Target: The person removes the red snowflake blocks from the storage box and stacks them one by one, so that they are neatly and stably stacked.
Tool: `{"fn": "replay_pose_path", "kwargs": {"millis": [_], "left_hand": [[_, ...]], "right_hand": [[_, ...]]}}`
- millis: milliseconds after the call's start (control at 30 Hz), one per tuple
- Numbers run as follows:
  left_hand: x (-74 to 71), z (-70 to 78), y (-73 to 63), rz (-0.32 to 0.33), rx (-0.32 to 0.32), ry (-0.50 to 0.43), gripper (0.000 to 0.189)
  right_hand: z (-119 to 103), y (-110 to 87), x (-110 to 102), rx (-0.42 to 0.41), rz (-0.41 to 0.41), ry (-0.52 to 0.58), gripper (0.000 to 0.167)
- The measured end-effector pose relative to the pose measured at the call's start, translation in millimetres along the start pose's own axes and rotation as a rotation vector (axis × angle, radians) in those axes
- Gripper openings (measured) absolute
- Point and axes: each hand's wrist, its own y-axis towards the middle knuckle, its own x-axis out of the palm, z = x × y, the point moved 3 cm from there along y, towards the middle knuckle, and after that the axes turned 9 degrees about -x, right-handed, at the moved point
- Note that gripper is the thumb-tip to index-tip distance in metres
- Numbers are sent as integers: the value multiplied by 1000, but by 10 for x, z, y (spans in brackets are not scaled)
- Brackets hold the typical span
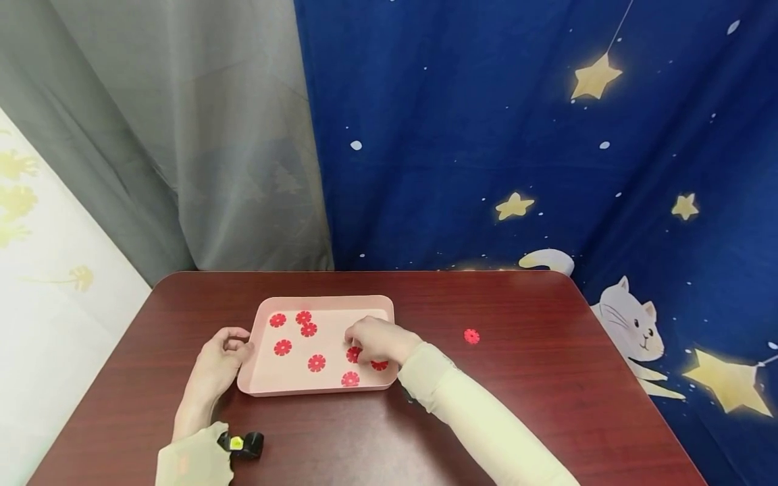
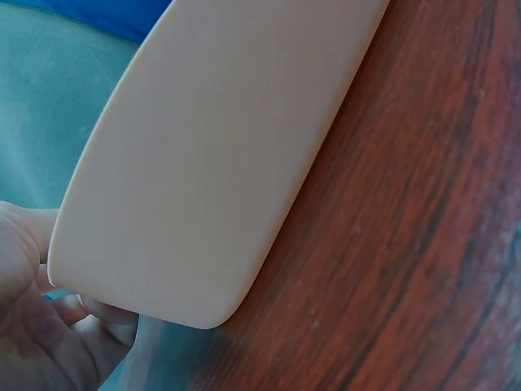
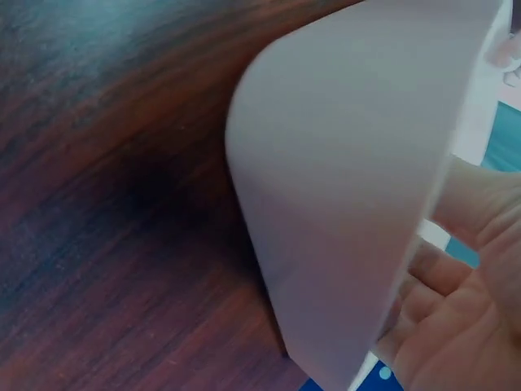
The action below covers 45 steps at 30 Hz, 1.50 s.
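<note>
Your left hand (image 1: 220, 358) grips the pink tray (image 1: 331, 391) by its left end wall; your right hand (image 1: 379, 339) reaches into the tray near the right end, fingers bent downward; can't tell if it pinches anything, fingertips hidden; one red notched disc (image 1: 353, 354) sits right at those fingers, another partly beneath that hand, more in the tray leftward and nearer you; a lone red disc (image 1: 471, 336) lies on the wood-grain table (image 1: 340, 439), well apart, right of your right hand.

pale tray (image 3: 326, 179) | wood-grain table (image 3: 146, 179) beneath | right hand (image 3: 472, 281): fingers partly hidden behind tray
</note>
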Motion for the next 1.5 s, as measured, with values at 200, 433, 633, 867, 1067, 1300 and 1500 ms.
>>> {"fn": "replay_pose_path", "kwargs": {"millis": [200, 433, 633, 867, 1067, 1300, 1500], "left_hand": [[-5, -3, -3, 2, 1, -3, 34], [4, 0, -1, 7, 3, 0, 33], [4, -11, -10, 8, 4, -7, 34], [10, -3, 9, 2, -1, -7, 33], [-10, -7, 18, 9, -4, 6, 33], [-14, 21, 24, -13, -16, -1, 36], [4, 10, 15, 1, -12, 15, 35]], "right_hand": [[4, 36, 47, 19, -25, 12, 19], [16, 40, 98, 16, -37, 10, 17], [6, 40, 119, -37, -25, -55, 14], [31, -26, -13, -65, 28, -57, 16], [97, -123, -221, -131, 157, -84, 5], [186, -224, -204, -106, 100, -37, 12], [125, -242, 9, -106, -14, -166, 27]]}}
